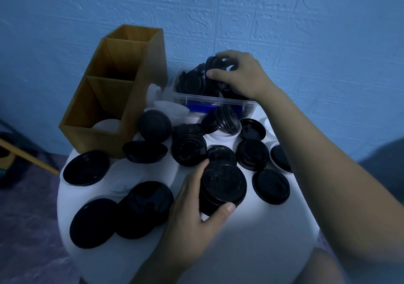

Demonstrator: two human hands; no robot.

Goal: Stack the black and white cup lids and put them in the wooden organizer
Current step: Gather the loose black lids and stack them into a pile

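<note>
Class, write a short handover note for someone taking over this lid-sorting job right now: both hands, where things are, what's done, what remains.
Left hand grips a stack of black lids. Right hand pinches a black lid in the clear bin.
Done: some white lids sit in the nearest compartment of the wooden organizer.
Left: stack the loose black lids scattered on the white table, then put the stack in the organizer.

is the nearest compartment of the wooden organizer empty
Not empty: a white lid shows low in the nearest compartment of the wooden organizer; how many, cannot tell.
</note>
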